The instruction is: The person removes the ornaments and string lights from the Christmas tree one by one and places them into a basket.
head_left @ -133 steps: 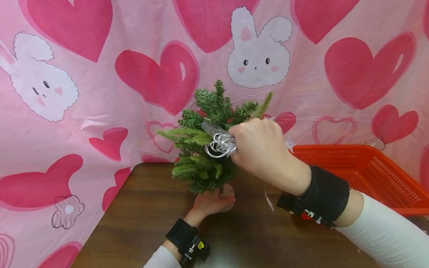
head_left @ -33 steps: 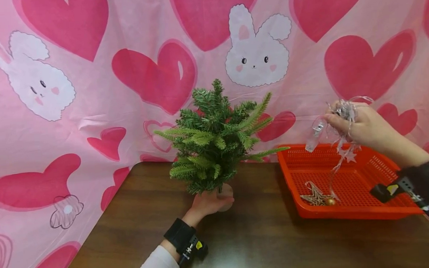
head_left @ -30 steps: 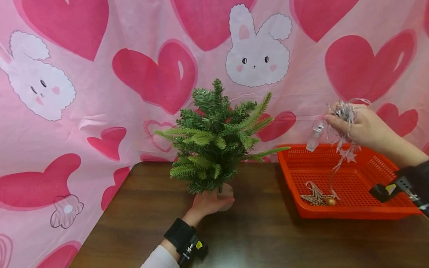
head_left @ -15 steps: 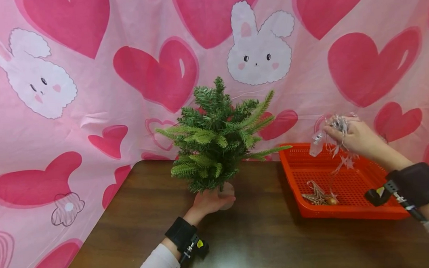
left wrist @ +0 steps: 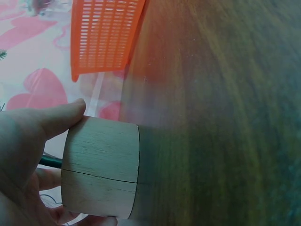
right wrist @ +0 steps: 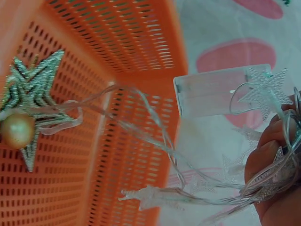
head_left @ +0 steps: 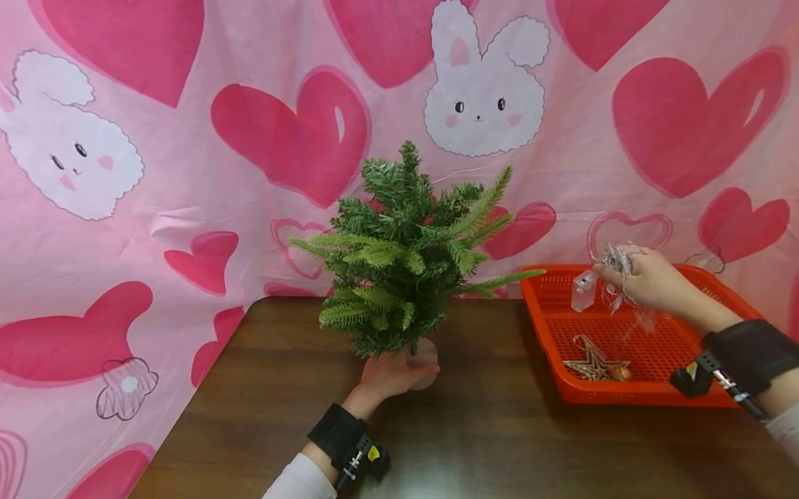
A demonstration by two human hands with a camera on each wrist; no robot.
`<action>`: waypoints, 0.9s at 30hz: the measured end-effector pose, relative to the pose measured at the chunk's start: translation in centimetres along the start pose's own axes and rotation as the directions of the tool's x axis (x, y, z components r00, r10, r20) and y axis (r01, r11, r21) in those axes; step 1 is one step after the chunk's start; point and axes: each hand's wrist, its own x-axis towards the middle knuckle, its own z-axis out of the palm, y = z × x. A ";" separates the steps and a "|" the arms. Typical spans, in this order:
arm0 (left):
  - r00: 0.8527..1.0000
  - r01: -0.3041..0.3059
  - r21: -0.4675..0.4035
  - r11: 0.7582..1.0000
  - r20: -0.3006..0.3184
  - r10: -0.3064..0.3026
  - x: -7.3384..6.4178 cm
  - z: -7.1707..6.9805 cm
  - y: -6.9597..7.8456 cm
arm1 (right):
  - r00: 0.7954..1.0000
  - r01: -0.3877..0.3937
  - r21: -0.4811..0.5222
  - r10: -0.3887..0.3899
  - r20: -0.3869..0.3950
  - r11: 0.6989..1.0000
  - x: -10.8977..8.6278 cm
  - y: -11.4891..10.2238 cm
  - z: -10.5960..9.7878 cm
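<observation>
My left hand (head_left: 386, 374) grips the round wooden base (left wrist: 101, 165) of a small artificial Christmas tree (head_left: 400, 257), which stands upright on the table. In the left wrist view the thumb lies on the base's upper edge, with fingers curled beneath it. Over the orange basket (head_left: 641, 396), my right hand (head_left: 659, 277) holds a bundled string of clear star lights (head_left: 617, 264). From the bundle hangs a transparent battery box (right wrist: 211, 89), and loose strands trail down over the basket.
Inside the basket lie a glittery gold star ornament (right wrist: 30, 94) and a small gold ball (right wrist: 18, 130), close together. The brown wooden table (head_left: 492, 463) reaches back to a pink cloth (head_left: 279, 30) printed with hearts and rabbits.
From in front of the tree, my right hand has carried the lights right, over the basket. In the last second it has sunk lower and slightly left. My left hand has stayed on the base.
</observation>
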 end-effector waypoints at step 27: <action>1.000 0.016 0.058 0.998 0.025 -0.018 0.1 0.1 0.0 | 0.941 -0.120 0.068 0.092 0.326 0.990 -3.5 3.8 5.5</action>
